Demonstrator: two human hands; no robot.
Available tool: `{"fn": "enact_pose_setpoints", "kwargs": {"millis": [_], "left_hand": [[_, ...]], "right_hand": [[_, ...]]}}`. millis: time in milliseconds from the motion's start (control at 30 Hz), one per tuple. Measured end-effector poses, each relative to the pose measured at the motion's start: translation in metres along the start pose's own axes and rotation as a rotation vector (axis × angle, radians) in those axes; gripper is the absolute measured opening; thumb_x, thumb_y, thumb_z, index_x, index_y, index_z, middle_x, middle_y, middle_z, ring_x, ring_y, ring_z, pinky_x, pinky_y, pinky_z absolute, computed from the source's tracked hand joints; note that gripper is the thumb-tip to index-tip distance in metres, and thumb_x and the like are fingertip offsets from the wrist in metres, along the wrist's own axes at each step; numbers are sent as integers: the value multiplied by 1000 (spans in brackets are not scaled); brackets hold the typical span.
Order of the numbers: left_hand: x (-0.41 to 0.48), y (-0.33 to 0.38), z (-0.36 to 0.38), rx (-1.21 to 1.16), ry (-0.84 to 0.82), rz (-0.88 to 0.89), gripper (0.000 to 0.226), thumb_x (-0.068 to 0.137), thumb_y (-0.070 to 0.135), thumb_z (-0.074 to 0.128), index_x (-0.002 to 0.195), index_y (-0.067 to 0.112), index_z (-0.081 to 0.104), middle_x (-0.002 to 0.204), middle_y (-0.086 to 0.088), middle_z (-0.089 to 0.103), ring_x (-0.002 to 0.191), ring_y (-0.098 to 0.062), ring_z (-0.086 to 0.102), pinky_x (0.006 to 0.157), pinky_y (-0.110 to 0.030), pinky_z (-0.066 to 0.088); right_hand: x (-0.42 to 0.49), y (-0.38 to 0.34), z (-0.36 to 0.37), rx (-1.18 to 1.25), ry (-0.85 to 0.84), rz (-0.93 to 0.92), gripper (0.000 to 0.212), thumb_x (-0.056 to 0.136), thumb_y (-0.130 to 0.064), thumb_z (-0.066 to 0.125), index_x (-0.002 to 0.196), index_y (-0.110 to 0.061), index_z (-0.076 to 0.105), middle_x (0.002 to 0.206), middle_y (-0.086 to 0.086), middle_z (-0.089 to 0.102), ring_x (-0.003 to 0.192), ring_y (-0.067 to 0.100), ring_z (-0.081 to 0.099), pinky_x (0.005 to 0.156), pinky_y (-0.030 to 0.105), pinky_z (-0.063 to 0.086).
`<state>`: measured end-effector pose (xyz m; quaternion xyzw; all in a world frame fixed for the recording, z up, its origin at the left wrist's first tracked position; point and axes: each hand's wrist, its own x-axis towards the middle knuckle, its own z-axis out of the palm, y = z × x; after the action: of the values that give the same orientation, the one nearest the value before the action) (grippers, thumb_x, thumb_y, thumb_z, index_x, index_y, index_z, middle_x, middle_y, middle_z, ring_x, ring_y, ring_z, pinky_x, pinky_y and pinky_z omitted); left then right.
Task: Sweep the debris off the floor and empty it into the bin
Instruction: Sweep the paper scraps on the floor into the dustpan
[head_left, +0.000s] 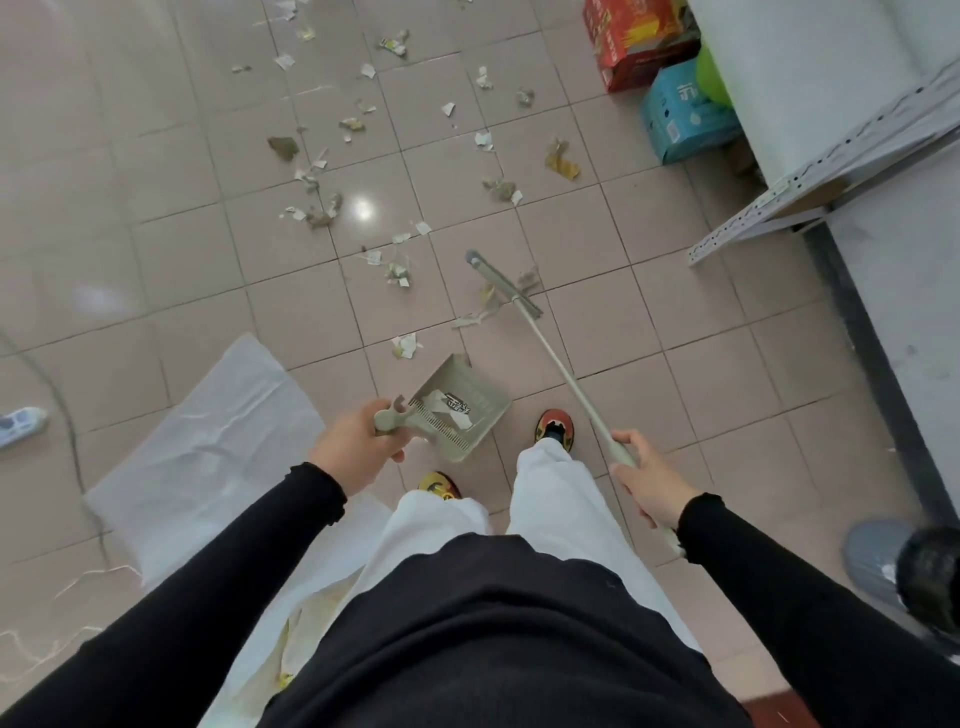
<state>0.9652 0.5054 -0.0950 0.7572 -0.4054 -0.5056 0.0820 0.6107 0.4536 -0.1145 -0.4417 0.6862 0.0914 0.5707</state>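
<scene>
My left hand (353, 447) grips the handle of a grey-green dustpan (462, 405), held tilted above the floor with a few paper scraps inside. My right hand (644, 478) holds the long pale handle of a flat broom (506, 285); its head rests on the tiles ahead of my feet, against some scraps. Torn paper and wrapper debris (395, 270) lies scattered over the tiled floor (182, 260) from the broom head to the far edge of view. A white bag (208, 431) lies on the floor at my left, with scraps showing in its lower part.
A red box (639, 47) and a blue box (685, 119) stand at the far right beside a white shelf unit (831, 208). A grey bin (878, 561) sits at the right edge. A cable and a white power strip (21, 423) lie on the left.
</scene>
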Motion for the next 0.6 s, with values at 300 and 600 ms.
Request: {"fn": "enact_pose_setpoints", "kwargs": {"millis": [300, 600], "left_hand": [[-14, -43, -32, -81, 44, -124, 11, 96, 28, 60, 98, 22, 69, 80, -6, 75, 51, -10, 47, 46, -24, 38], [-7, -58, -40, -225, 81, -205, 10, 95, 21, 61, 100, 17, 69, 85, -15, 74, 48, -19, 40, 45, -23, 35]], "right_hand": [[6, -27, 30, -292, -47, -25, 39, 101, -21, 43, 136, -34, 37, 79, 4, 56, 51, 18, 44, 42, 27, 39], [57, -98, 62, -1035, 0, -264, 52, 98, -8, 38, 148, -23, 32, 96, 11, 64, 87, 32, 63, 76, 40, 55]]}}
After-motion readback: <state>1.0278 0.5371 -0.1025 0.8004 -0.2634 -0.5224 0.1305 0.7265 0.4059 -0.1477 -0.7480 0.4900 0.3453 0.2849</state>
